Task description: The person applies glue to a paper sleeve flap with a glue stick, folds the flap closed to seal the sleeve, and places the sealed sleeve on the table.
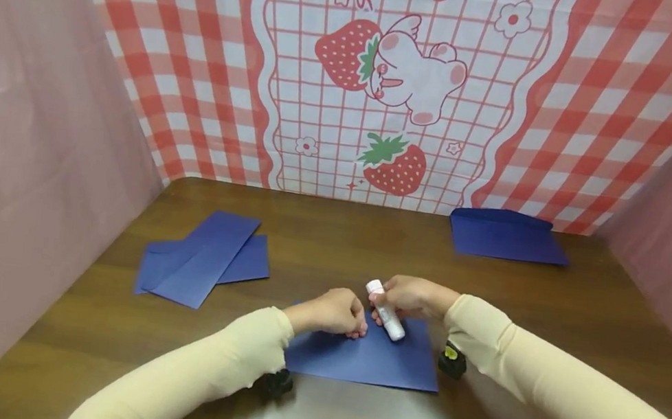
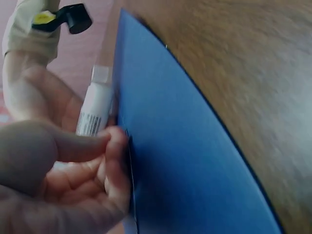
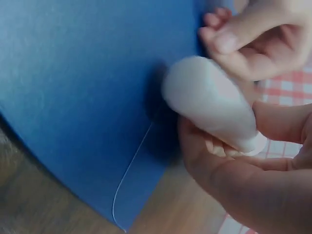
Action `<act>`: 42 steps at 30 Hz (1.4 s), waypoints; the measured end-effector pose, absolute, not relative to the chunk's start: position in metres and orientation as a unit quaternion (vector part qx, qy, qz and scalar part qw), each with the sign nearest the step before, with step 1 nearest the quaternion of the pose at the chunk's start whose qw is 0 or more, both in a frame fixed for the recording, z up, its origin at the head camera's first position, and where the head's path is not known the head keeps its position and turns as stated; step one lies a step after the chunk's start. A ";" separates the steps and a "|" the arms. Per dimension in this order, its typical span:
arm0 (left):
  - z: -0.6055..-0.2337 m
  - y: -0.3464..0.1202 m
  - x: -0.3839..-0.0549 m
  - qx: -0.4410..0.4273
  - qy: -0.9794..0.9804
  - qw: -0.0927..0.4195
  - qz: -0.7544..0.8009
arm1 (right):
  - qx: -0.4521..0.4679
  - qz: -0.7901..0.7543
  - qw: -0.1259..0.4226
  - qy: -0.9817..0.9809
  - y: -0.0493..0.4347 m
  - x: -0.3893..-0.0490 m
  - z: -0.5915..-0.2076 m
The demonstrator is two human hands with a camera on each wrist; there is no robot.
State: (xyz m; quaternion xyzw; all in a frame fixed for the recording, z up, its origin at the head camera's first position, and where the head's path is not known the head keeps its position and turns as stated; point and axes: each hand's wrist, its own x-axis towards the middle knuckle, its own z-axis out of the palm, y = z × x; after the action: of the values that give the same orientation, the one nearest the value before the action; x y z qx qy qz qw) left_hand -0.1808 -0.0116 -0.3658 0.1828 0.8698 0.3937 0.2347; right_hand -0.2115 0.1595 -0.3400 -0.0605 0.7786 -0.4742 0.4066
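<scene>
A blue envelope lies flat near the table's front, below both hands. My right hand grips a white glue stick, held tilted over the envelope's upper part; a barcode shows on its side in the left wrist view. My left hand is just left of the stick, fingers curled and the thumb against the index finger. Those fingertips are at the envelope's far edge, and I see nothing held between them. In the right wrist view, a thin curved flap line crosses the envelope near the glue stick's end.
Several blue envelopes overlap on the left of the wooden table. Another blue envelope, its flap raised, lies at the back right. A checked strawberry cloth hangs behind the table. Each wrist carries a small black camera.
</scene>
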 end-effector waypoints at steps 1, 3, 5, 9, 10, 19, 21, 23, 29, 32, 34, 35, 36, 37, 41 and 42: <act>-0.365 -0.013 -0.184 0.189 0.863 0.241 0.401 | -0.056 -0.467 0.403 0.786 0.159 -0.213 -0.339; -0.362 -0.017 -0.189 0.194 0.854 0.249 0.413 | -0.046 -0.458 0.398 0.793 0.161 -0.216 -0.337; -0.358 -0.025 -0.193 0.184 0.852 0.255 0.418 | -0.043 -0.458 0.402 0.792 0.162 -0.218 -0.336; -0.354 -0.046 -0.197 0.146 0.880 0.242 0.382 | -0.055 -0.457 0.395 0.795 0.158 -0.214 -0.339; -0.354 -0.052 -0.197 0.141 0.889 0.237 0.366 | -0.061 -0.453 0.390 0.799 0.157 -0.213 -0.341; -0.362 -0.074 -0.201 0.187 0.903 0.202 0.329 | -0.056 -0.459 0.354 0.813 0.153 -0.205 -0.333; -0.360 -0.077 -0.203 0.197 0.895 0.210 0.342 | -0.053 -0.474 0.351 0.806 0.157 -0.204 -0.326; -0.358 -0.080 -0.202 0.198 0.883 0.225 0.360 | -0.054 -0.491 0.345 0.798 0.164 -0.200 -0.319; -0.353 -0.091 -0.194 0.234 0.908 0.146 0.315 | -0.072 -0.520 0.316 0.790 0.198 -0.185 -0.302; -0.352 -0.097 -0.192 0.278 0.926 0.099 0.236 | -0.072 -0.531 0.301 0.789 0.216 -0.181 -0.298; -0.353 -0.100 -0.192 0.302 0.928 0.091 0.198 | -0.069 -0.541 0.291 0.786 0.226 -0.180 -0.298; -0.354 -0.101 -0.191 0.303 0.930 0.096 0.184 | -0.068 -0.547 0.285 0.784 0.229 -0.180 -0.299; -0.355 -0.101 -0.192 0.302 0.932 0.100 0.176 | -0.067 -0.552 0.279 0.783 0.233 -0.179 -0.301; -0.357 -0.101 -0.192 0.297 0.934 0.104 0.171 | -0.063 -0.560 0.274 0.780 0.235 -0.179 -0.303; -0.360 -0.101 -0.193 0.274 0.937 0.123 0.177 | -0.054 -0.585 0.250 0.770 0.240 -0.175 -0.312; -0.360 -0.101 -0.194 0.273 0.937 0.125 0.178 | -0.050 -0.591 0.246 0.767 0.241 -0.174 -0.313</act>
State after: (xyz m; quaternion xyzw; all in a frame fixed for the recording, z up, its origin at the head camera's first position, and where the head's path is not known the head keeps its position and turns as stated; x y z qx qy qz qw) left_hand -0.1938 -0.1013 -0.3600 0.2731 0.9369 0.1785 0.1254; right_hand -0.1740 0.2412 -0.3133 -0.0498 0.7670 -0.5906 0.2458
